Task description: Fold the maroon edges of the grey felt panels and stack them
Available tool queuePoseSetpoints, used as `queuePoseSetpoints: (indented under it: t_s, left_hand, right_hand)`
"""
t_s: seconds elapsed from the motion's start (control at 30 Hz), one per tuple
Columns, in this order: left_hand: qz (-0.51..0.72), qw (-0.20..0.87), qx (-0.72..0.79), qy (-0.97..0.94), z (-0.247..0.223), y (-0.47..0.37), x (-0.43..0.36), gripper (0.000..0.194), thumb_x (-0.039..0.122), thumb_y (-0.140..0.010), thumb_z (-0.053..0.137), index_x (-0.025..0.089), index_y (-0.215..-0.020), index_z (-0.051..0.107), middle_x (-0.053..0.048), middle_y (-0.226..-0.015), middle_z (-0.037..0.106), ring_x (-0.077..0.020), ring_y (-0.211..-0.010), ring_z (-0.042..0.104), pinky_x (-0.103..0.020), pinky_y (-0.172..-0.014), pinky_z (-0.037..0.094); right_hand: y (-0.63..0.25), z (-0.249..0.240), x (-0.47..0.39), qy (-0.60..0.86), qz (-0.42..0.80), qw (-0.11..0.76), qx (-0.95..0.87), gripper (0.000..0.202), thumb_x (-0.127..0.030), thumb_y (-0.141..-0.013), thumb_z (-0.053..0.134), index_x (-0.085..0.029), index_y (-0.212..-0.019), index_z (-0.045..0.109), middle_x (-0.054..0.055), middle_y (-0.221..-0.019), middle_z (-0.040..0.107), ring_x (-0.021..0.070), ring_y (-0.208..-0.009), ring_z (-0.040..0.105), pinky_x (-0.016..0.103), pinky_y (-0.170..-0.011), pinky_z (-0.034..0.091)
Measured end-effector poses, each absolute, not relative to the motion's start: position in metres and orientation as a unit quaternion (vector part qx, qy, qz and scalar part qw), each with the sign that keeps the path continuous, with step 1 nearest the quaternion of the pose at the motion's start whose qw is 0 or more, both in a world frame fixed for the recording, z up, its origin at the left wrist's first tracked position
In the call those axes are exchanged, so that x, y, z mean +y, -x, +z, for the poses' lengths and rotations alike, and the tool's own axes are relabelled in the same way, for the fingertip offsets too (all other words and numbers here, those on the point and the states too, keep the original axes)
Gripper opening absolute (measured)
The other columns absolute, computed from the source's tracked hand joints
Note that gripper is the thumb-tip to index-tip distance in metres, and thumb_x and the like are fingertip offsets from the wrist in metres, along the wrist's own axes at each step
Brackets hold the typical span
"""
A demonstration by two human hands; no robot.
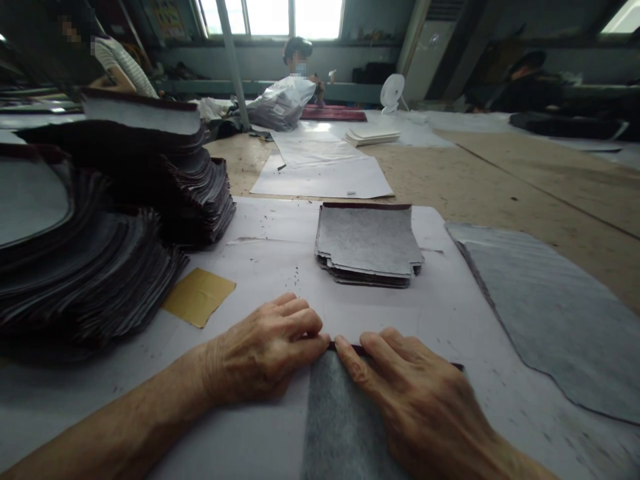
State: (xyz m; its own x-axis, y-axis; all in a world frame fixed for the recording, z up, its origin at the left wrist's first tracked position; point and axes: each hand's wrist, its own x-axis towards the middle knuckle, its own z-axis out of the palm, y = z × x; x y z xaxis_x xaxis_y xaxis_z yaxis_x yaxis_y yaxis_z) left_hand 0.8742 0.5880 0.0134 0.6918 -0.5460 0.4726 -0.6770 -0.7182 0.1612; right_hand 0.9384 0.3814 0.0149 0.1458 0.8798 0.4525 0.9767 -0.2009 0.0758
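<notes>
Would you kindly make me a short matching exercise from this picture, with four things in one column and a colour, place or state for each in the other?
Things:
1. fan
2. right hand
3. card
4. small stack

Descriptions:
A. yellow, lying flat
B. grey on top, with a dark red far edge
C. white, standing in the background
D. resting on a grey piece

Pairs: 1-C, 2-D, 3-A, 4-B.
</notes>
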Motion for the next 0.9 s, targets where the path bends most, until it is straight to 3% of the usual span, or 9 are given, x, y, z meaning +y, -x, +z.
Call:
queuePoseSetpoints:
  t_s: [0.1, 0.2, 0.33, 0.47, 0.57, 0.9]
  left_hand:
    - [0.175, 0.135, -0.345, -0.912, 0.014, -0.875, 0.588, 0.023, 0.008, -0.084, 0.037, 0.009, -0.095, 0.057, -0.008, -0.079, 0.055, -0.0166, -0.071, 0.045, -0.034, -0.066, 0.04]
    - [0.162, 0.154, -0.331, -0.917, 0.017, -0.875, 0.592, 0.025, 0.007, -0.08, 0.038, 0.011, -0.093, 0.06, -0.007, -0.08, 0.056, -0.0164, -0.071, 0.048, -0.035, -0.068, 0.039]
    - [0.186, 0.268, -0.267, -0.906, 0.026, -0.872, 0.602, 0.034, 0.002, -0.072, 0.039, 0.016, -0.091, 0.063, -0.004, -0.08, 0.059, -0.0129, -0.071, 0.053, -0.029, -0.068, 0.04]
    - [0.056, 0.336, -0.255, -0.905, 0.033, -0.868, 0.606, 0.031, 0.005, -0.067, 0.042, 0.017, -0.082, 0.066, -0.002, -0.073, 0.058, -0.0108, -0.064, 0.053, -0.023, -0.06, 0.042]
    - [0.001, 0.31, -0.255, -0.916, 0.032, -0.867, 0.605, 0.028, 0.007, -0.066, 0.043, 0.019, -0.077, 0.066, 0.0, -0.067, 0.055, -0.0111, -0.06, 0.051, -0.023, -0.06, 0.041]
    - [0.012, 0.216, -0.263, -0.94, 0.033, -0.868, 0.601, 0.028, 0.008, -0.058, 0.042, 0.02, -0.072, 0.063, 0.001, -0.062, 0.05, -0.013, -0.058, 0.049, -0.027, -0.059, 0.038]
  right_hand:
    - [-0.935, 0.018, 0.388, 0.739, -0.216, 0.092, -0.631, 0.035, -0.004, -0.085, 0.029, -0.007, -0.095, 0.063, 0.01, -0.079, 0.057, 0.0203, -0.07, 0.049, 0.033, -0.059, 0.044]
    - [-0.934, 0.015, 0.395, 0.723, -0.216, 0.13, -0.643, 0.034, -0.002, -0.083, 0.031, -0.007, -0.082, 0.064, 0.011, -0.077, 0.057, 0.0205, -0.07, 0.048, 0.034, -0.06, 0.045]
    - [-0.939, 0.007, 0.395, 0.709, -0.186, 0.212, -0.646, 0.032, 0.0, -0.081, 0.033, -0.002, -0.093, 0.063, 0.013, -0.081, 0.057, 0.0201, -0.073, 0.047, 0.034, -0.062, 0.047]
    - [-0.946, 0.005, 0.393, 0.712, -0.143, 0.253, -0.639, 0.034, -0.001, -0.079, 0.037, -0.002, -0.104, 0.06, 0.013, -0.082, 0.055, 0.0202, -0.074, 0.047, 0.035, -0.061, 0.048]
    - [-0.948, 0.006, 0.394, 0.719, -0.126, 0.259, -0.633, 0.036, -0.002, -0.078, 0.038, -0.006, -0.107, 0.059, 0.011, -0.08, 0.054, 0.0196, -0.073, 0.046, 0.034, -0.059, 0.047]
    - [-0.946, 0.009, 0.394, 0.725, -0.112, 0.232, -0.639, 0.034, -0.006, -0.084, 0.036, -0.014, -0.107, 0.06, 0.009, -0.085, 0.057, 0.0188, -0.076, 0.046, 0.032, -0.059, 0.046]
